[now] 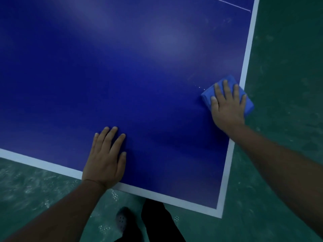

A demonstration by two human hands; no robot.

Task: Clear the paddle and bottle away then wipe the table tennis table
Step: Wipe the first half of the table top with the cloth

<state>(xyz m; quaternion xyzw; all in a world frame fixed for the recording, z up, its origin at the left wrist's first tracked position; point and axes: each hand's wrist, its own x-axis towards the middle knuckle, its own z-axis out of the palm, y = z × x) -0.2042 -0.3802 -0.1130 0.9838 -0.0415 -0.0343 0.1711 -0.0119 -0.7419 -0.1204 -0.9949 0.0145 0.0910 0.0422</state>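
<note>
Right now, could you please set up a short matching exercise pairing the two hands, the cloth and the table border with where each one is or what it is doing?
Column one:
1. left hand
2. right hand
3. folded blue cloth
4. white border line of the blue table tennis table

Column two:
A. runs along the table's edge beside the green floor
B. lies flat on the bare blue surface near the near edge
C. presses down on the cloth, fingers straight
D. sits under a hand at the right edge

Pairs: 1-B, 2-C, 3-D, 4-A

folded blue cloth lies flat at the right white-lined edge of the blue table.
</note>
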